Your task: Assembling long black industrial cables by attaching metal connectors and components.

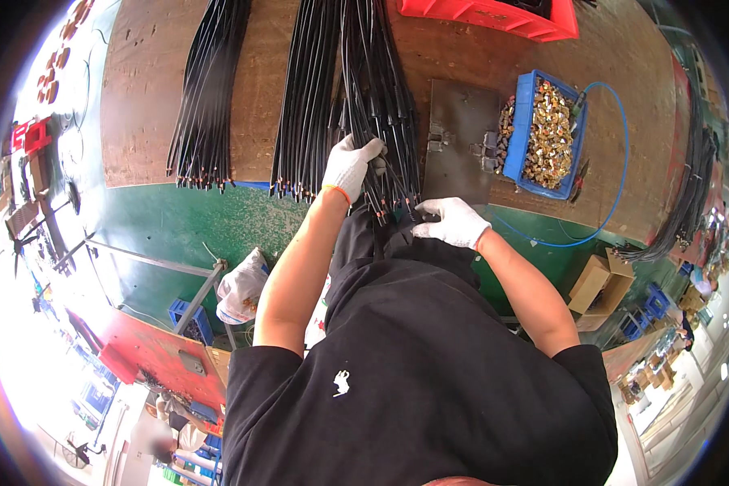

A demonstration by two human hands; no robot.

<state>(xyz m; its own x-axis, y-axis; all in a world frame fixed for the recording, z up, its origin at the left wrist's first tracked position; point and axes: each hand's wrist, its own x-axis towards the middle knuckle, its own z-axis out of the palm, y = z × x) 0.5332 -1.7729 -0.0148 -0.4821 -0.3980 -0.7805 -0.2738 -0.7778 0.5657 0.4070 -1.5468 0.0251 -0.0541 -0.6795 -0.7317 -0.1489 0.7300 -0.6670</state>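
Long black cables (300, 105) with bare coppery ends lie in a thick bundle over the near edge of the wooden table. My left hand (351, 168), in a white glove, is closed around several cables of this bundle, a little above their ends. To its right, my gloved right hand (455, 223) is beside the cable tips, its thumb and fingers apart in a curve. Whether those fingertips touch a cable is hard to make out. A second bundle of black cables (206, 97) lies farther left on the table.
A blue bin (524, 121) of small brass-coloured metal parts sits right of a dark metal plate (462, 113). Blue tubing (626, 146) loops around it. A red crate (494, 14) stands at the back. More cables (688, 190) hang at the far right, above a cardboard box (599, 287).
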